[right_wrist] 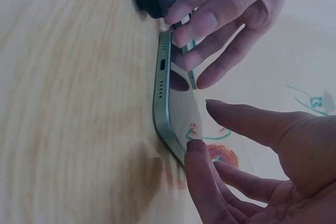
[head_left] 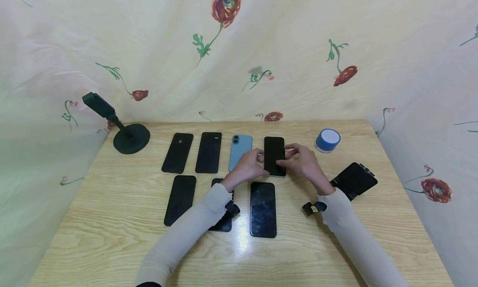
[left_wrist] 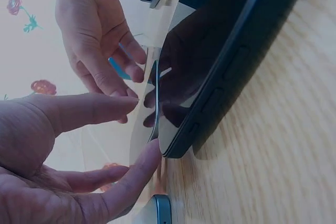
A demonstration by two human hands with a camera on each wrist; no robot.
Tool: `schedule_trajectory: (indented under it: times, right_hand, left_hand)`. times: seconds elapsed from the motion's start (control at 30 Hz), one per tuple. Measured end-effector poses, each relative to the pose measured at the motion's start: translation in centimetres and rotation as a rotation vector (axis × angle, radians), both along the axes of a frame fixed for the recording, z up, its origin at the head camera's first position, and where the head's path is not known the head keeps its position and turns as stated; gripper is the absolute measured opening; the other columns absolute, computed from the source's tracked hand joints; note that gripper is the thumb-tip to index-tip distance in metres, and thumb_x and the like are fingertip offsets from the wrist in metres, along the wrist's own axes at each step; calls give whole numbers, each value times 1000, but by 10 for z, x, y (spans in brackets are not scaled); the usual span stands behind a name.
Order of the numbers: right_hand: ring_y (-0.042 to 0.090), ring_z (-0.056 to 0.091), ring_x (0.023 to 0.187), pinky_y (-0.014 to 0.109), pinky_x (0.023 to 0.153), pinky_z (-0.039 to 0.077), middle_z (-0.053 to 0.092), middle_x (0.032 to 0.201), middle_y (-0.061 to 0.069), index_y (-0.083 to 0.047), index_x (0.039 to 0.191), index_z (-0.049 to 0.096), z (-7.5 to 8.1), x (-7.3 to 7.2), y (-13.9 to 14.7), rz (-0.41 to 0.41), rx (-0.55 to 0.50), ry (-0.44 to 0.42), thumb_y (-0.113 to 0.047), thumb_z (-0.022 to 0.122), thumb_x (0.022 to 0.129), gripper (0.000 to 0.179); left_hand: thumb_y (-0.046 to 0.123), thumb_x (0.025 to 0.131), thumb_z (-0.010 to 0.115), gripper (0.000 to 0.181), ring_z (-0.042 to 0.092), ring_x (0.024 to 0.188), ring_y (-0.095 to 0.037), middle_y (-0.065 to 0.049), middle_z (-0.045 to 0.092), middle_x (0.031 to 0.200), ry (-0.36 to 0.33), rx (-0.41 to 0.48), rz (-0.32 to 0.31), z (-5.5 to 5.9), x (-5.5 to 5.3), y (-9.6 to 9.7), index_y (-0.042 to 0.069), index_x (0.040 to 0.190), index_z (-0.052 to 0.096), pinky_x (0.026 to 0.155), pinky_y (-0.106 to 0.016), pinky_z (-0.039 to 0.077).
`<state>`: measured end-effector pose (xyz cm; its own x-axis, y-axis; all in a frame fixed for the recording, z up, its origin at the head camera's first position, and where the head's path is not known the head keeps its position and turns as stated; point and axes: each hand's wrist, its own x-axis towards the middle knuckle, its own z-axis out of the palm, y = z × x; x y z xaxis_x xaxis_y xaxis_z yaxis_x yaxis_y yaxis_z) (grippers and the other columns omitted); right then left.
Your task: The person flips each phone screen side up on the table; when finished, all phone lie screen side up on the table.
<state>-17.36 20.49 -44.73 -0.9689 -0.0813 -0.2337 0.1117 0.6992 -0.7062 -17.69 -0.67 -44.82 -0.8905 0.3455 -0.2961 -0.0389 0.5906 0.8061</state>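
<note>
A phone with a dark screen (head_left: 274,150) lies face up at the right end of the back row. My left hand (head_left: 248,166) is at its left side, fingers loosely bent, between it and a light blue phone (head_left: 240,148). At the right side my right hand (head_left: 303,162) has its thumb and fingers spread, tips over the edge of the screen. The right wrist view shows the phone's pale green rim (right_wrist: 164,72) with a charging port, and a right fingertip (right_wrist: 197,148) right at its corner. Neither hand grips the phone.
Two black phones (head_left: 177,153) (head_left: 208,153) lie left of the blue one. The front row holds three more phones (head_left: 263,210), the middle one partly under my left forearm. A black stand (head_left: 131,138), a blue-and-white round container (head_left: 328,140) and a black folding holder (head_left: 354,181) surround them.
</note>
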Motion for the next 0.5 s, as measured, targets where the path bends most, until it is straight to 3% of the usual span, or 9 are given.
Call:
schedule_trajectory:
  times: [0.27,0.5]
  right_hand:
    - [31,71,97,27,73,57,68,126,24,-3,149,52,5,-6,-11,47,-43,15,-30,78,94,67]
    - [27,75,81,37,72,63,66,126,25,-3,149,52,9,-12,-24,92,-98,29,-27,77,96,64]
  left_hand:
    - [11,86,84,79,70,117,-29,-15,64,139,19,55,-21,4,5,-11,7,155,45,94,-41,59]
    - [11,87,83,75,67,117,-30,-15,62,139,56,96,-3,8,7,-22,6,153,47,96,-42,58]
